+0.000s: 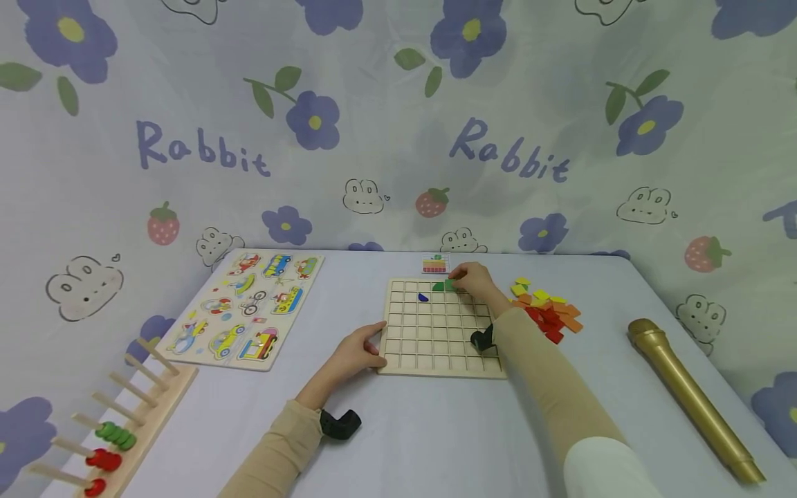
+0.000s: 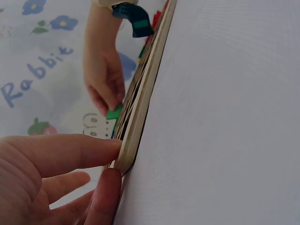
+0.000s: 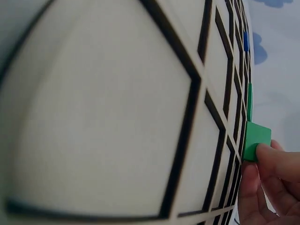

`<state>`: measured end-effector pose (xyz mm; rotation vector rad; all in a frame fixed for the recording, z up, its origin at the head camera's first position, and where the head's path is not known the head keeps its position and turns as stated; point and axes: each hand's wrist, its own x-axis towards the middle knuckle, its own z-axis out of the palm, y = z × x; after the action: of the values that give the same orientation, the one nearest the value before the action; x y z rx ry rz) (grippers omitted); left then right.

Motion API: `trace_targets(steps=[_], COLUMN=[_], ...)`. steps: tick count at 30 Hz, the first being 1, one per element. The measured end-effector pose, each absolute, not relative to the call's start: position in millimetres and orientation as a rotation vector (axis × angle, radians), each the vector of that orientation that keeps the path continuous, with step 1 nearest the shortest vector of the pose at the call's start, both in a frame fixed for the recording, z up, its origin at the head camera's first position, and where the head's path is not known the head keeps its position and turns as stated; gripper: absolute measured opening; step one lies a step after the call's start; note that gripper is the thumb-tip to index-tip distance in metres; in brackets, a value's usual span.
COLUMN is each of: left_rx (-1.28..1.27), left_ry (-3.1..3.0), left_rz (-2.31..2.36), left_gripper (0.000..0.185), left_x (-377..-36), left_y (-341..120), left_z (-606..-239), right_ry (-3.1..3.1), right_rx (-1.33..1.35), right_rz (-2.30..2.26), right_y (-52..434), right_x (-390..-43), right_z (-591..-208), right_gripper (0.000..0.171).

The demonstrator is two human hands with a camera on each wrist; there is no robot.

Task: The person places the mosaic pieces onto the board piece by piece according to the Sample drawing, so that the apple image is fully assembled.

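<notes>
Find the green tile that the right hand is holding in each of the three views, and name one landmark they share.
Head: the green tile sits at the grid board's far edge, under the right hand.
Left wrist: the tile shows mid-left, beside the board's edge.
Right wrist: the tile is lower right, pinched.
Shared landmark: the wooden grid board.

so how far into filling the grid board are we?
Early. Done: a blue tile and one green tile sit in the grid board. In hand: right hand pinches another green tile at the top row; left hand steadies the board's corner. Left: nearly every cell, plus the loose tile pile.
</notes>
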<state>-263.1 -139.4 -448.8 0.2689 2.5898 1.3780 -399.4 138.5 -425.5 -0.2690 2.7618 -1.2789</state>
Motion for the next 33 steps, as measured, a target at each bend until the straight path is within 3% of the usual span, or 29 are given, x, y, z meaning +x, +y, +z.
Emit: trace_targets(steps=[11,20,33], left_rx=[0.282,0.295,0.234], left_ry=[2.568,2.569,2.596], left_rz=[1.401,1.402,1.379], left_gripper=[0.075,0.075,0.076], left_x=[-263,-262,-262], left_y=[-137,-135,-138], left_z=[-449,-448,-446], right_ry=[2.846,2.771,2.765], right_rx=[-0.242,-0.238,-0.080], right_rz=[-1.051,-1.200,-1.266], right_y=[139,151,220], right_x=[-397,-391,-377], right_z=[-425,-422,-415], right_gripper=[0.020,0.028,0.031])
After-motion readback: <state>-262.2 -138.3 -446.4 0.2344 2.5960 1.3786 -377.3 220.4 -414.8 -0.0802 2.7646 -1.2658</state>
